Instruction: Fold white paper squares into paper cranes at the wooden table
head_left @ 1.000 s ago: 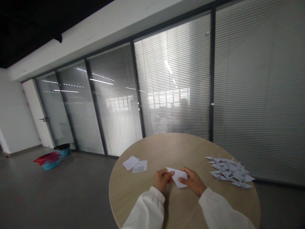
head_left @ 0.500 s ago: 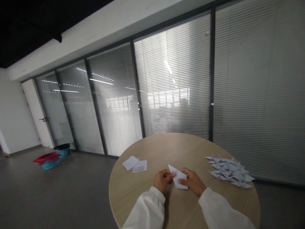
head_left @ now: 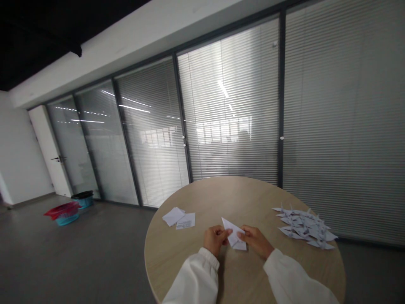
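A partly folded sheet of white paper (head_left: 233, 237) is held over the front middle of the round table. My left hand (head_left: 215, 238) pinches its left edge between thumb and fingers. On the opposite side, my right hand (head_left: 255, 240) grips the paper, its thumb pressing on the face near the upper right edge. A pointed corner rises at the top, and a folded flap shows toward the bottom. The fingertips behind the paper are hidden.
Loose paper squares (head_left: 173, 216) lie at the left of the wooden table (head_left: 230, 190), one with print. A pile of folded paper cranes (head_left: 305, 228) sits at the right. Two lined baskets, one with a red bag (head_left: 63, 210), stand on the floor by the glass partition.
The paper's right side has been folded inward, making its outline narrower. My right thumb has moved up a little along the paper; my left hand stays nearly in place.
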Tool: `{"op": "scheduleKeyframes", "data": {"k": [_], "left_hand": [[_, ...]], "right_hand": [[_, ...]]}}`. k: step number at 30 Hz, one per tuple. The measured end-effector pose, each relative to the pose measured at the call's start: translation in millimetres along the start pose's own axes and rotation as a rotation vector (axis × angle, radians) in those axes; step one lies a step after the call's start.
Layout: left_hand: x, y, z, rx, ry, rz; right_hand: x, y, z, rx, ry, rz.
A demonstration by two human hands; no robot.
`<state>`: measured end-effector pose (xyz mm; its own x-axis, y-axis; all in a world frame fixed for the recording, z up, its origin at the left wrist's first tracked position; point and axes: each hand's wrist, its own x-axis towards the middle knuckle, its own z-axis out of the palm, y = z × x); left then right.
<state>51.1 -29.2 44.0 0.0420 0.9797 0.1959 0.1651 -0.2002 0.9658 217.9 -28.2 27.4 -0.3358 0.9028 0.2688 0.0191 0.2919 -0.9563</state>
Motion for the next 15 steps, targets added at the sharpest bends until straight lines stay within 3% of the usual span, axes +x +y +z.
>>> {"op": "scheduleKeyframes", "data": {"k": [9,15], "left_hand": [[1.0,-5.7,2.4,-0.054,-0.187,-0.075],[-0.3,-3.8,1.8,-0.004,-0.154,-0.046]], "right_hand": [[-0.5,-1.9,-0.7,-0.063,0.064,0.017],[0.0,-1.6,-1.0,-0.142,0.078,-0.002]]}}
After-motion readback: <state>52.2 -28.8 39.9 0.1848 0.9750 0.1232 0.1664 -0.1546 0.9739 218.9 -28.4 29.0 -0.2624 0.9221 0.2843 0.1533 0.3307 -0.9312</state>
